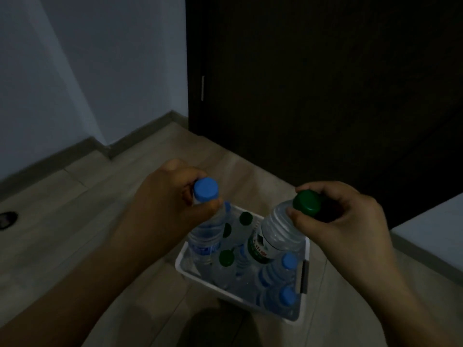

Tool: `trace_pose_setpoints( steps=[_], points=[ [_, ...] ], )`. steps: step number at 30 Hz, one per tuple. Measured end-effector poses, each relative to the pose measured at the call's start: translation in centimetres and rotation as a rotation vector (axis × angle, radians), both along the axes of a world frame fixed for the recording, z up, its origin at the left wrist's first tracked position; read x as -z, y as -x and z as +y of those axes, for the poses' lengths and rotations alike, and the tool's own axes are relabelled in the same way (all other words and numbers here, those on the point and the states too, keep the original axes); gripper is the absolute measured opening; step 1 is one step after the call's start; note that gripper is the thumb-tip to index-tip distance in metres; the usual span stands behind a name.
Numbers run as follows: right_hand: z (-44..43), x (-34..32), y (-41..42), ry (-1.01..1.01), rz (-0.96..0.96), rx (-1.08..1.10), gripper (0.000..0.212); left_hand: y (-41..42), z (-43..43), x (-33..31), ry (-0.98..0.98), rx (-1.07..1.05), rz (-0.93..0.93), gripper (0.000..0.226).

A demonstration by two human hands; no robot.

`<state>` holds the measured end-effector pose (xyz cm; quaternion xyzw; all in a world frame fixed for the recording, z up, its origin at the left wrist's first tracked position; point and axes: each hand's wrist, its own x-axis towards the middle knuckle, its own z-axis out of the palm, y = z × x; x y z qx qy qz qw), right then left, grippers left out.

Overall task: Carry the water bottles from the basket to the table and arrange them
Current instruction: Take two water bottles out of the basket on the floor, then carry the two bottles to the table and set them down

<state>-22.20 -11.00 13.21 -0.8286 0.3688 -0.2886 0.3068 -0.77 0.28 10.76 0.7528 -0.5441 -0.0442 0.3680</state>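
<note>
Head-worn camera looks forward and down over a basket (299,306) on the floor (75,209).
The single wide-angle view sits close above the person's hands, with the left hand (165,196) at centre-left and the right hand (343,216) at centre-right, both forearms entering from the lower corners. The basket lies just below them, near the lens. Farther ahead, the view faces a dark door (325,83) and a pale wall (87,58) at left.
</note>
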Motion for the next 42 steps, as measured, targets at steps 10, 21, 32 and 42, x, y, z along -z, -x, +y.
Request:
trace_pose_setpoints(
  steps=[10, 21, 32, 42],
  points=[
    [-0.4, -15.7, -1.4, -0.018, 0.051, 0.069, 0.03, 0.1, -0.5, -16.5, -0.104, -0.079, 0.129, 0.034],
    [3.9, -40.9, -0.7, -0.081, -0.04, 0.213, 0.039, 1.0, 2.5, -42.9, -0.12, -0.143, 0.206, 0.017],
    [8.8, -64.0, -0.9, 0.013, 0.013, 0.204, 0.033, -0.5, 8.8, -66.2, -0.002, -0.145, 0.193, 0.023],
    [10.5, -70.8, -4.2, -0.045, -0.083, 0.068, 0.032, -1.9, 13.2, -72.7, 0.119, -0.222, 0.096, 0.018]
  ],
)
